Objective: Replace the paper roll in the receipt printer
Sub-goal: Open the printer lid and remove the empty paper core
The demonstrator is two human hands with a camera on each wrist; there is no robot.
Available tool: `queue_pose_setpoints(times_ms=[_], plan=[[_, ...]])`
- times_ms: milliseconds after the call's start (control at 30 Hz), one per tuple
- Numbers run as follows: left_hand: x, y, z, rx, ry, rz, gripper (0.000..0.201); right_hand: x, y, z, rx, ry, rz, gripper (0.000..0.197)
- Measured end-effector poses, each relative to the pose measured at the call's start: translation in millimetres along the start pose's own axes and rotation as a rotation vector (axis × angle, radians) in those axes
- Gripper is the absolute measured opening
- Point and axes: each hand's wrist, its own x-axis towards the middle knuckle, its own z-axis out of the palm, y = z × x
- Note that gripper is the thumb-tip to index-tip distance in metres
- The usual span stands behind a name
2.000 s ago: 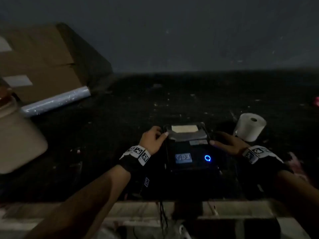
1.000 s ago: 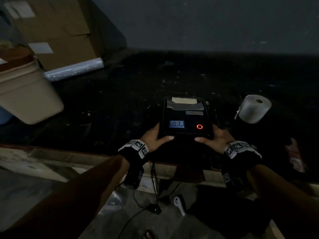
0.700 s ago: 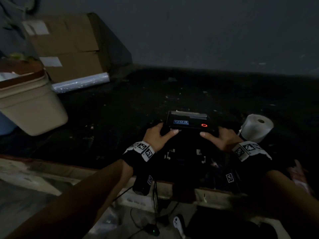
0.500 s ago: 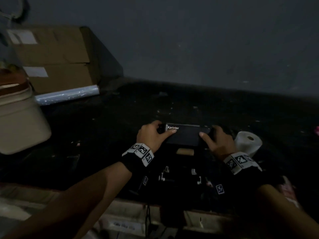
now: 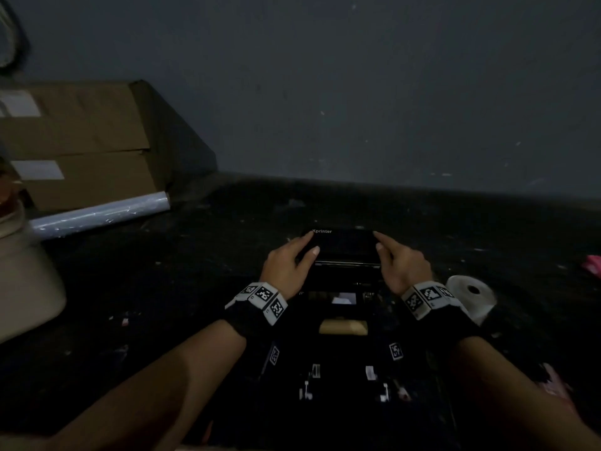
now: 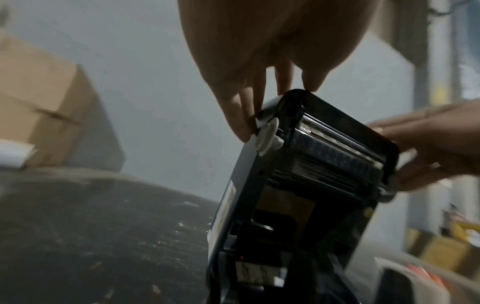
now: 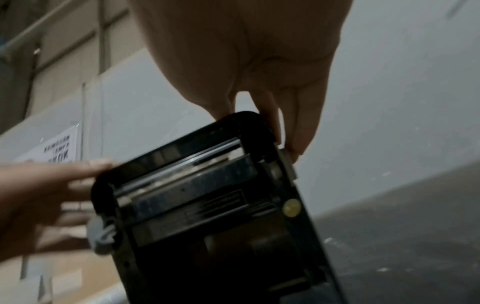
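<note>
Paper roll (image 5: 471, 297) beside right hand (image 5: 403, 265), cardboard box (image 5: 78, 144) far left

Your head view is very dim: the dark counter (image 5: 487, 242) swallows detail, and the printer lid (image 5: 344, 245) reads only as a black slab with faint lettering. Left of that lid, the plastic-film roll (image 5: 97, 214) gives the brightest sheen. Your wrist views are lighter but soft; motion blur smears the right hand (image 6: 428, 144) beside the lid (image 6: 324, 148), and the cardboard box (image 6: 39, 107) left of it is unfocused. Lines bow near the frame edges.
</note>
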Motion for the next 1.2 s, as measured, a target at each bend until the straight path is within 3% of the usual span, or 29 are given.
queue_pose_setpoints(times_ms=[367,467,567,667,733,833,967,1100,1200], plan=[[27,7,0,0.087,-0.112,-0.128,0.054,47,18,7,0.02,-0.17,-0.05,0.046],[26,3,0,0.171,-0.234,-0.162,0.072,40,24,5,0.121,-0.169,-0.09,0.046],[15,-13,4,0.26,-0.371,-0.214,0.083,18,45,14,0.266,-0.073,-0.054,0.049],[-10,-33,19,0.365,-0.571,-0.248,0.064,-10,75,40,0.273,-0.072,0.064,0.047],[-27,-42,32,0.385,-0.648,-0.21,0.056,-26,89,56,0.154,-0.256,0.08,0.047],[-43,-57,49,0.437,-0.664,-0.169,0.058,-41,94,74,0.003,-0.473,-0.007,0.057],[-50,-57,64,0.476,-0.624,-0.196,0.058,-49,87,88,-0.073,-0.591,-0.026,0.06],[-50,-52,74,0.478,-0.565,-0.207,0.049,-48,85,92,-0.05,-0.598,0.007,0.053],[-47,-39,71,0.46,-0.502,-0.227,0.045,-46,86,90,-0.03,-0.5,0.023,0.048]])
